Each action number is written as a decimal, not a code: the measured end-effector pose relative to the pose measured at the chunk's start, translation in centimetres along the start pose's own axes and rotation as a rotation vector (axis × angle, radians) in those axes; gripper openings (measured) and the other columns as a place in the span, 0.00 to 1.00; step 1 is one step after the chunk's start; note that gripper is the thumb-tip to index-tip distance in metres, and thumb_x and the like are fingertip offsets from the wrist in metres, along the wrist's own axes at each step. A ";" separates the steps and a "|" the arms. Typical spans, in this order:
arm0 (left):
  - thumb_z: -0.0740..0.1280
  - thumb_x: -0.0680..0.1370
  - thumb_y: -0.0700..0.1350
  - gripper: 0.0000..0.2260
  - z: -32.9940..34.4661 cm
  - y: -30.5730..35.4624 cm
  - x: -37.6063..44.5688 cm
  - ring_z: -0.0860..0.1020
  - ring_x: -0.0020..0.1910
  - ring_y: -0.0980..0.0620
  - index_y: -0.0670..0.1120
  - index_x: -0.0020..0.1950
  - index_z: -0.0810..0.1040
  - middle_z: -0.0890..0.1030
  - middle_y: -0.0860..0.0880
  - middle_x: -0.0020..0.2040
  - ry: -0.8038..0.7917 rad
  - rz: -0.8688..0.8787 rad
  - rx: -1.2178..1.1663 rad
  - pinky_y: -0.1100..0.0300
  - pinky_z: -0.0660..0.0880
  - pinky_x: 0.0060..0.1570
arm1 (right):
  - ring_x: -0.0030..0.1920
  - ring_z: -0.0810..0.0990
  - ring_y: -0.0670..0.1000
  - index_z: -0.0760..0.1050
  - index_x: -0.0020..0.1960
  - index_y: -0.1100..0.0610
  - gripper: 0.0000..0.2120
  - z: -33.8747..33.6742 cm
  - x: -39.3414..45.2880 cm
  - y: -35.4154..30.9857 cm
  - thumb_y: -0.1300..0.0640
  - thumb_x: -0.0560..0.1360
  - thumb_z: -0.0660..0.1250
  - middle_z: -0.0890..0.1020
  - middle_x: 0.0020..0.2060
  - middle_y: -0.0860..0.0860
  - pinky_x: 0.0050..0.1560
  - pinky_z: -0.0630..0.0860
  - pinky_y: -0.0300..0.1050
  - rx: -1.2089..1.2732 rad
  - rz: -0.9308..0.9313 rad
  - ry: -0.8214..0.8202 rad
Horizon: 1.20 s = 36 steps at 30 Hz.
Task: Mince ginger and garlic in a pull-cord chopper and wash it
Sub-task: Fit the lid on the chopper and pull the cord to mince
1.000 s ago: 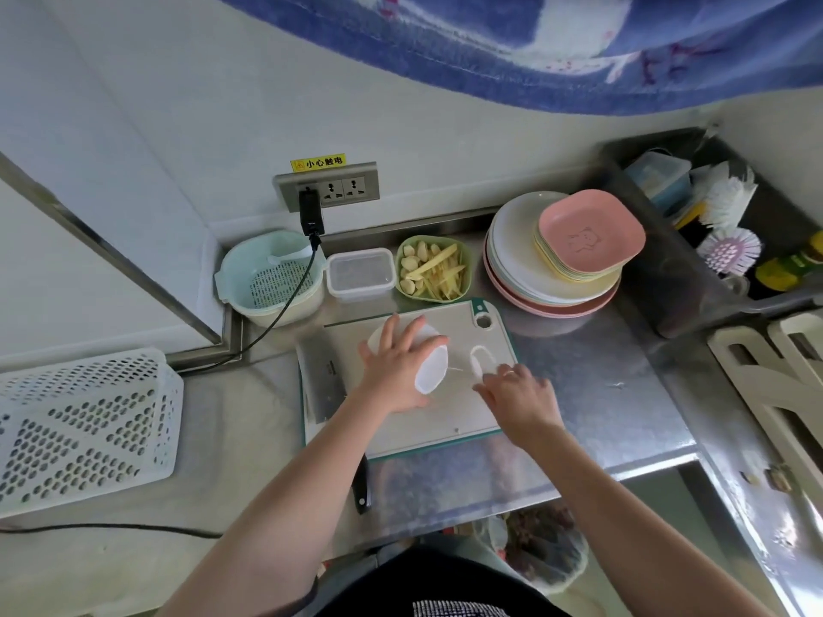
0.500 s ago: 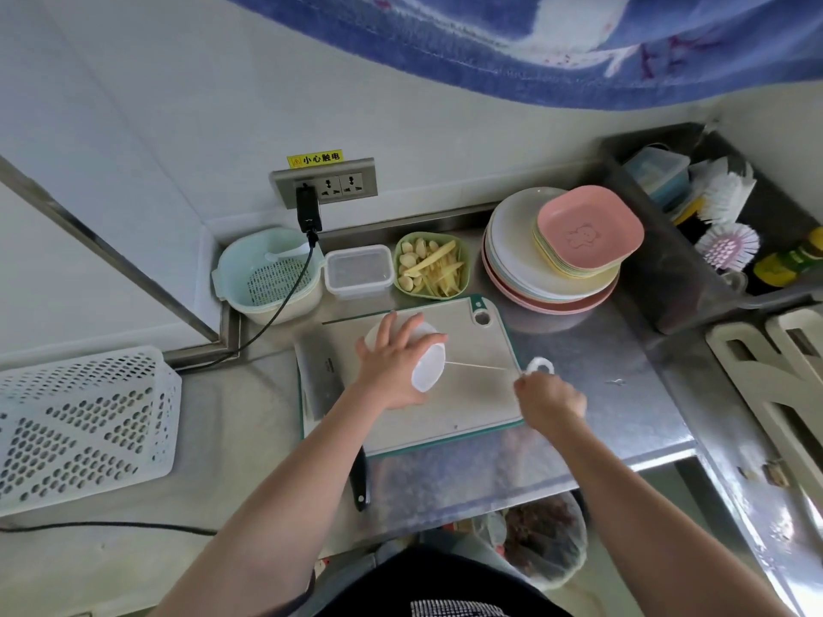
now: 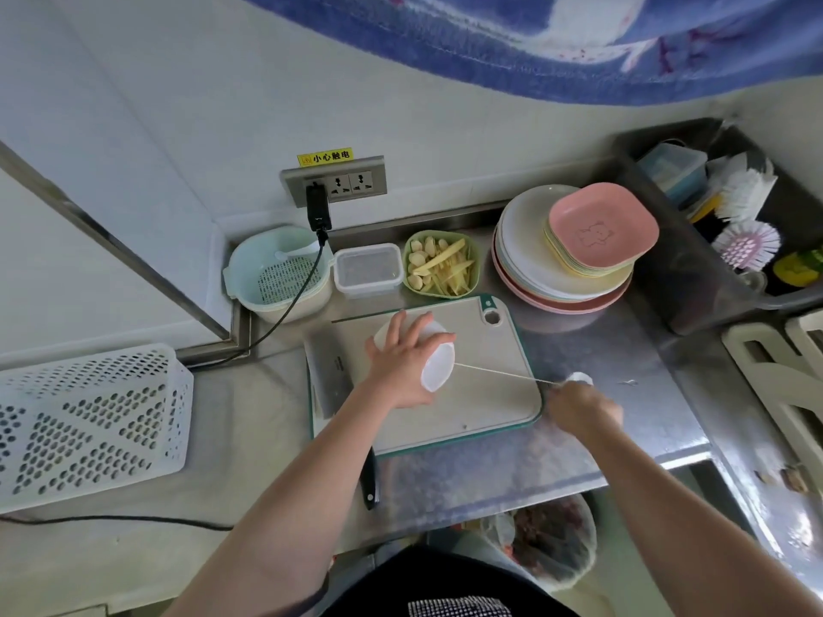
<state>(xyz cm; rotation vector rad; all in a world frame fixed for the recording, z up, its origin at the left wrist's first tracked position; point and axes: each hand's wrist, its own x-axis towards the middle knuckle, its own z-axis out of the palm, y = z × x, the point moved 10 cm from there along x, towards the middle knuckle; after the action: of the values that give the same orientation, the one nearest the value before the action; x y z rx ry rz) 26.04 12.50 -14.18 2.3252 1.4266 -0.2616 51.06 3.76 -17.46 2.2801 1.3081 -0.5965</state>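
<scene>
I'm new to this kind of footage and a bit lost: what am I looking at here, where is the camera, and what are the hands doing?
The camera sits on a person's head, looking down at their own bare arms over a steel counter. The left hand presses on a white pull-cord chopper standing on a cutting board. The right hand grips the handle, with the cord stretched out taut. A cleaver lies on the board's left side. Behind are a green dish of ginger and garlic, a lidded container, a colander and stacked plates.
</scene>
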 end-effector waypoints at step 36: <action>0.75 0.64 0.52 0.44 0.5 -0.2 0.0 0.38 0.75 0.44 0.67 0.71 0.52 0.42 0.58 0.75 0.002 0.021 0.040 0.33 0.56 0.64 | 0.60 0.76 0.62 0.71 0.60 0.60 0.17 0.9 -0.1 0.7 0.54 0.80 0.50 0.78 0.60 0.62 0.57 0.70 0.52 0.387 0.153 0.023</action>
<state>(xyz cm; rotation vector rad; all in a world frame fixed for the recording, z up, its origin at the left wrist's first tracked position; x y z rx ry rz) 25.87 12.42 -14.71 2.3718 1.4096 -0.2840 51.50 2.88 -18.03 2.6733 1.0885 -0.8302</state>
